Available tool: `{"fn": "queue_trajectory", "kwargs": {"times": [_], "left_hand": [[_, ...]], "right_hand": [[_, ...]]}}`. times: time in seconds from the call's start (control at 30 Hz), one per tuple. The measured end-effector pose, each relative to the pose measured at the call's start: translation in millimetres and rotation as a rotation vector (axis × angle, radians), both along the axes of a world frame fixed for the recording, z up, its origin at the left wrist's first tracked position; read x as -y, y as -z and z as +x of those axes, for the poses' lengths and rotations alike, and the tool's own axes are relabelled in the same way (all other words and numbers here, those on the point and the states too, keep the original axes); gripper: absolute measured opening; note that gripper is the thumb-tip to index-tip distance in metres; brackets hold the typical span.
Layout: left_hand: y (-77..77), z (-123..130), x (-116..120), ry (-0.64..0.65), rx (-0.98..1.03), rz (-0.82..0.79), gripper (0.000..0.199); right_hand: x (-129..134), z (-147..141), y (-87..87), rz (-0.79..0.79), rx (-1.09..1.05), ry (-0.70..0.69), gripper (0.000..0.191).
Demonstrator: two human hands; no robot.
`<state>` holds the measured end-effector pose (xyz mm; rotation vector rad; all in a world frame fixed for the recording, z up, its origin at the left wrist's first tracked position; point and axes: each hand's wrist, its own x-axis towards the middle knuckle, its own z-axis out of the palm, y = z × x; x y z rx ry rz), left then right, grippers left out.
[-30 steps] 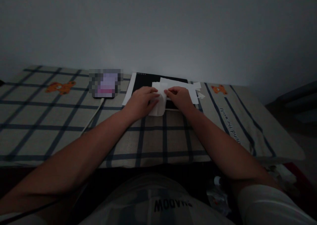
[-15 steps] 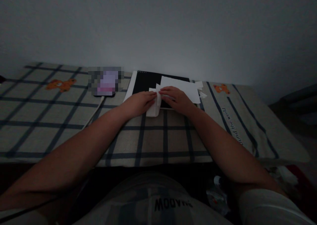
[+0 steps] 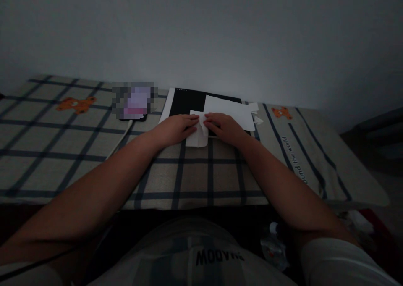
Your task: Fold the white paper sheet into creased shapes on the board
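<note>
A small folded piece of white paper (image 3: 197,140) lies between my hands, over the front edge of a black board or notebook (image 3: 189,101). My left hand (image 3: 176,128) holds its left side, fingertips resting on the paper near the middle. From the other side, my right hand (image 3: 226,127) pinches the right edge with bent fingers. The thumbs and the paper's underside are partly hidden. A larger white sheet (image 3: 233,108) lies on the black surface just behind my right hand.
Left of the board a phone (image 3: 137,103), its screen blurred, lies with a white cable (image 3: 121,139) attached. Paper scraps (image 3: 257,120) sit at the sheet's right edge. A checked cloth (image 3: 195,179) covers the table, which meets a wall. Below right stands a clear bottle (image 3: 273,246).
The small paper has opened out a little: its upright fold is lower and its front part looks wider and flatter. My hands stay almost in place, the right one slightly lower.
</note>
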<state>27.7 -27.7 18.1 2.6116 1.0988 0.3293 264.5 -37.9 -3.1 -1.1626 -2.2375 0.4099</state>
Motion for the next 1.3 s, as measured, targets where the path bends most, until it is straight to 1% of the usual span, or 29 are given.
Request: {"fn": "queue_trajectory", "kwargs": {"times": [0.17, 0.3, 0.47, 0.57, 0.7, 0.93, 1.07, 1.3], "left_hand": [[0.7, 0.6, -1.0, 0.012, 0.0, 0.01, 0.052], [1.7, 0.4, -2.3, 0.032, -0.036, 0.043, 0.053], [0.3, 0.3, -1.8, 0.039, -0.074, 0.068, 0.053], [-0.4, 0.3, -0.9, 0.035, -0.074, 0.07, 0.052], [-0.8, 0.2, -0.6, 0.027, -0.074, 0.064, 0.052], [0.8, -0.5, -3.3, 0.027, -0.063, 0.054, 0.051], [0.8, -1.3, -3.7, 0.03, -0.065, 0.051, 0.051], [1.2, -3.1, -5.0, 0.078, -0.058, 0.061, 0.048]], "right_hand": [[3.1, -4.8, -0.5, 0.041, 0.071, 0.026, 0.029], [7.8, -7.4, -4.7, 0.066, 0.165, 0.052, 0.036], [13.3, -10.4, -13.4, 0.073, 0.34, 0.076, 0.039], [15.2, -11.4, -16.2, 0.069, 0.39, 0.075, 0.04], [16.0, -11.7, -15.0, 0.079, 0.412, 0.087, 0.042], [16.1, -13.7, -14.1, 0.051, 0.415, 0.109, 0.042], [16.0, -13.9, -12.2, 0.068, 0.405, 0.113, 0.043], [14.1, -9.5, -7.6, 0.083, 0.372, 0.095, 0.042]]}}
